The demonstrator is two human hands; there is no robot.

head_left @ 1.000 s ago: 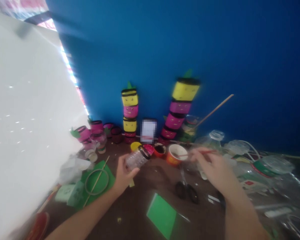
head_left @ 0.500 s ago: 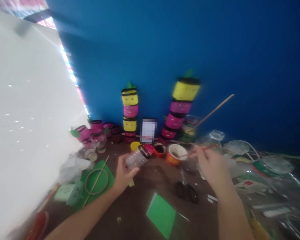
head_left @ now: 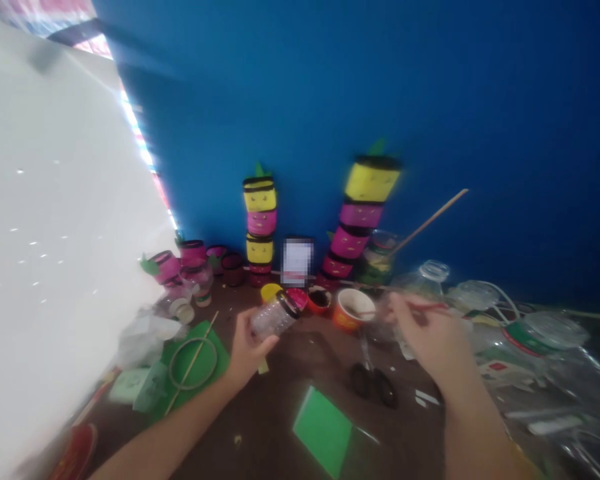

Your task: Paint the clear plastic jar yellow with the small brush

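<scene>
Craft corner; whether in home, classroom or workshop, cannot tell. Dark brown tabletop [head_left: 280, 420] set along plain deep-blue wall [head_left: 280, 80]. Signs of handiwork: left stack of yellow and magenta drum-shaped pieces with drawn faces, green leaf shapes on top [head_left: 261, 223]; taller right stack of same kind [head_left: 361, 215]. Small round cups with yellow, pink and dark contents [head_left: 320, 311], thin red brush-like stick [head_left: 437, 306]. Black-handled metal scissors [head_left: 369, 367], flat green sheet [head_left: 325, 427], small white scraps [head_left: 427, 397], clear plastic bottles crowded at right [head_left: 555, 333].
</scene>
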